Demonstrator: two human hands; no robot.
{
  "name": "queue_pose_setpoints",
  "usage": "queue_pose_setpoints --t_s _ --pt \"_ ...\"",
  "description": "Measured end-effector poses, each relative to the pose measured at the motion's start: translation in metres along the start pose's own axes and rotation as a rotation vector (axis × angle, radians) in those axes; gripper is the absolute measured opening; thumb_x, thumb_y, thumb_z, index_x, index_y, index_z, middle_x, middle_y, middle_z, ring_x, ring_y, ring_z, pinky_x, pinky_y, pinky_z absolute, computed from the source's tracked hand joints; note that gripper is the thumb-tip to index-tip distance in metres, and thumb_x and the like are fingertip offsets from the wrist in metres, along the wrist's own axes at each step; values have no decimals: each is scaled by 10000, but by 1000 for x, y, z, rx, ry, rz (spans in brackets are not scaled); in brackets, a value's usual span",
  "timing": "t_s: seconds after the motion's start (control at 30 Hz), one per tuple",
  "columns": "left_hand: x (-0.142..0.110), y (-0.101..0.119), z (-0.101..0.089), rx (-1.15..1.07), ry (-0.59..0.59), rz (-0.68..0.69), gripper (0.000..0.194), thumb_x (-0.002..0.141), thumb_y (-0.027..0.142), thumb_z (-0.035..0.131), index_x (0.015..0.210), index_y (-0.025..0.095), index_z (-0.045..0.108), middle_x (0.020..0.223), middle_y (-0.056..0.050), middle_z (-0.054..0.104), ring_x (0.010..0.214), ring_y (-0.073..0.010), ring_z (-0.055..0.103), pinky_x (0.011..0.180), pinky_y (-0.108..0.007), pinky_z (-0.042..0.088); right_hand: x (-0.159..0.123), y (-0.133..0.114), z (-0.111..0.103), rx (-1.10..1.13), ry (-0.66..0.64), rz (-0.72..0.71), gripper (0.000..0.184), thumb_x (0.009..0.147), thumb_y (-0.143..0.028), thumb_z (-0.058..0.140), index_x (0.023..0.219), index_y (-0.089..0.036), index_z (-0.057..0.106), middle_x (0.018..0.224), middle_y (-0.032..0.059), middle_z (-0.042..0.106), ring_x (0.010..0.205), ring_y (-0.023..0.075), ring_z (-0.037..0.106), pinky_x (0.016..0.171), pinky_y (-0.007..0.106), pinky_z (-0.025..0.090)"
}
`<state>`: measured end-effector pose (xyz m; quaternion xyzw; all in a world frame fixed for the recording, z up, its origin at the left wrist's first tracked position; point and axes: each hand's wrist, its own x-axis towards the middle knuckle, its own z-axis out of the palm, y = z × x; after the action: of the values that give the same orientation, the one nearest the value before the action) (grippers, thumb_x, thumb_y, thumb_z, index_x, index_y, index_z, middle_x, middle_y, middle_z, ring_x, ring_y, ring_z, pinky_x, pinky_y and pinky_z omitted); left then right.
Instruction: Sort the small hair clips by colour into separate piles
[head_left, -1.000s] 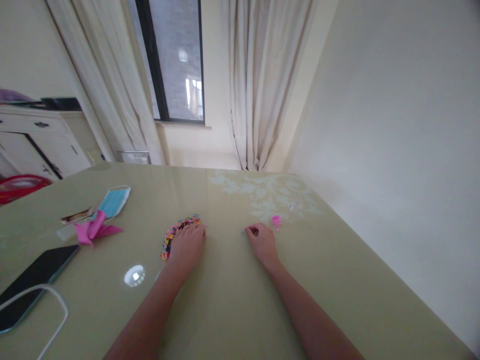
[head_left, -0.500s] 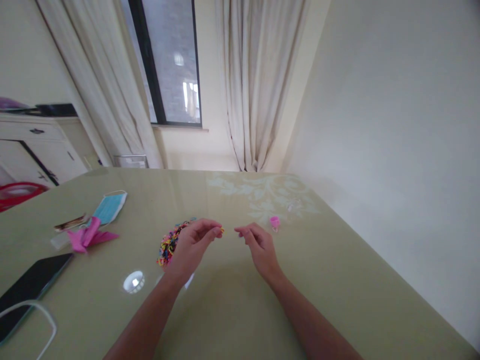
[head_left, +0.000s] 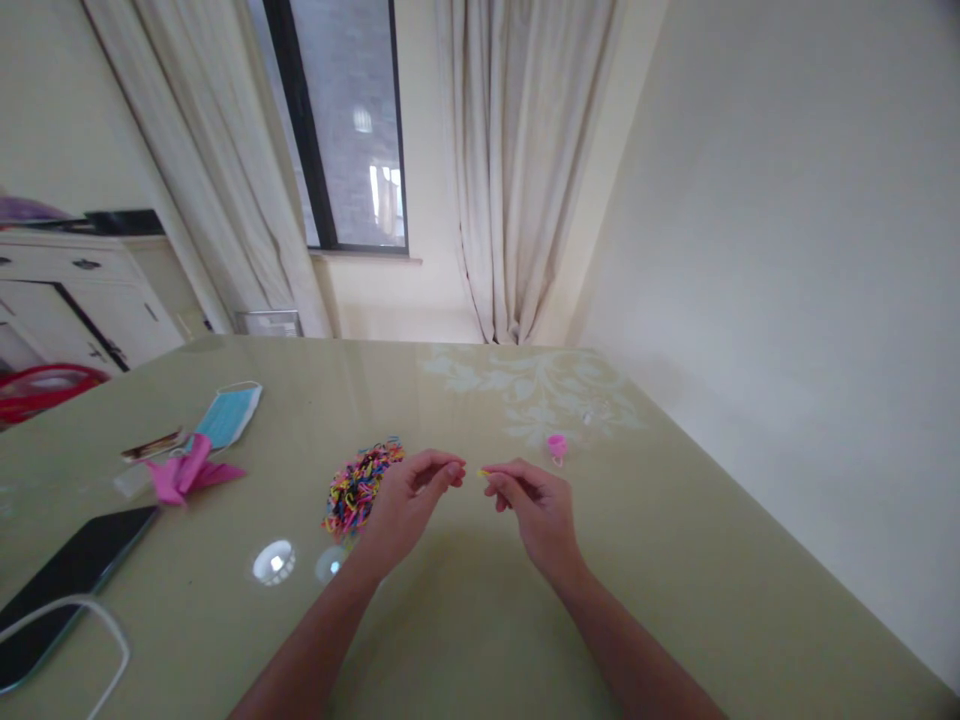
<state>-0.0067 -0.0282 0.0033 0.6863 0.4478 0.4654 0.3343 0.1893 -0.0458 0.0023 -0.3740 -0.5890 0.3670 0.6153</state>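
Note:
My left hand (head_left: pixel 409 505) hovers over the table with thumb and fingertips pinched together. What it holds, if anything, is too small to make out. Facing it, a short gap away, my right hand (head_left: pixel 538 510) pinches a tiny yellow rubber band (head_left: pixel 483 474) between thumb and forefinger. Partly behind my left hand lies a heap of small multicoloured rubber bands (head_left: pixel 356 495). Beyond my right hand sits a small pink cup-like piece (head_left: pixel 556 446) with a pale loop at its lower edge.
On the left of the glossy table (head_left: pixel 480 640) lie a pink folded-paper shape (head_left: pixel 184 475), a blue face mask (head_left: pixel 231 415), a dark tablet-like device (head_left: pixel 67 580) and a white cable (head_left: pixel 112 625). A wall (head_left: pixel 787 300) runs along the right side.
The yellow band shows at my right fingertips now; earlier a yellow bit showed at my left ones. My hands are slightly closer together, and the view has shifted a little.

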Motion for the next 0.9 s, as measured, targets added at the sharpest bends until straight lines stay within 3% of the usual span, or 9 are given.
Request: queue_pose_setpoints --t_s 0.1,0.2,0.33,0.5,0.67,0.9 --pt "1 -18 -7 473 20 41 246 1002 308 565 1059 220 787 1113 -102 796 1072 -281 715 1020 -443 526 0 -3 -4 204 72 109 200 878 -419 798 860 -227 853 617 23 709 475 102 513 450 222 417" --pt "-1 -39 -14 899 8 -15 338 960 193 578 1257 222 737 1400 -151 690 1330 -365 593 1150 -543 404 1 -3 -9 320 152 120 282 791 -496 871 806 -217 834 596 29 696 474 102 492 427 218 390" --pt "1 -56 -21 1132 -21 -62 329 1033 264 472 1237 253 730 1430 -150 660 1342 -357 565 1142 -537 369 5 3 -15 307 185 108 320 767 -523 884 744 -216 793 601 23 684 486 102 483 441 223 395" --pt "11 -56 -25 1111 -58 -89 333 1039 249 437 1040 248 769 1184 -119 745 1164 -318 650 1037 -459 421 15 29 -23 27 168 120 304 869 -497 769 846 -198 819 685 52 737 526 125 564 498 248 452" --pt "14 -51 -23 1031 -1 -94 275 1016 237 484 1005 237 759 1160 -108 751 1147 -312 659 1020 -443 432 29 66 -30 -364 110 127 335 899 -457 647 986 -192 831 868 109 819 724 212 748 662 324 577" --pt "22 -50 -23 696 138 -90 251 1019 280 512 1028 205 751 1079 -99 792 1028 -271 700 964 -402 480 58 92 -23 -513 51 141 205 899 -303 648 952 -212 824 876 80 817 827 207 760 811 334 571"
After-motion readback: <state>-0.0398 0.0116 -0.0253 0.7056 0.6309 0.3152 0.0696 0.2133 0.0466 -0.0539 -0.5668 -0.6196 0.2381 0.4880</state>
